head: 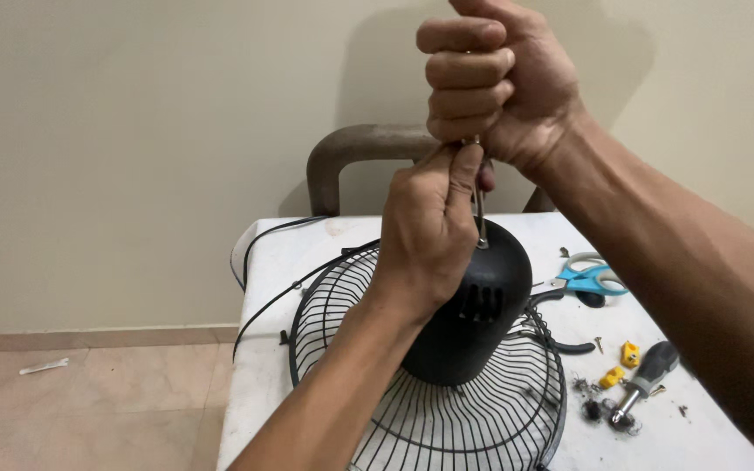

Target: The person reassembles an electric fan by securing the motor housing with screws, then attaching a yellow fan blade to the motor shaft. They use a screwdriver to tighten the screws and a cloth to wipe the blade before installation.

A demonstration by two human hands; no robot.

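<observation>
— Black wire first, nearest us: the fan guard [447, 427] lies flat on the white table [259, 384], its thin rods spreading out from under the motor housing [473, 318].

— How would it handle?

— Light and springy, I judge. The rods would flex and snag fingers, so the outer rim is the place to lift it, not a single wire.

— And the housing?

— Glossy black plastic, domed, sitting on the guard's centre. It looks smooth and a bit slippery, heavy for its size if the motor is inside. The vent slots on its side or a palm cupped round the dome would give the surest hold.

— Where are the hands?

— The left hand [425, 240] rests on the housing at about ten o'clock of the dome, its fingers pinched together on the thin metal shaft of a screwdriver [479, 214] whose tip meets the top of the dome. The right hand [495, 83] sits above at twelve o'clock, fingers curled tight in a fist around the handle, which is hidden.

— Anything off to the side?

— At three o'clock lie blue-handled scissors [591, 279]; at four o'clock a second screwdriver [647, 375], small yellow pieces [621, 365] and loose screws. A black power cord [263, 262] trails at ten o'clock. Farthest back, a brown chair back [351, 153] stands against the wall.
</observation>
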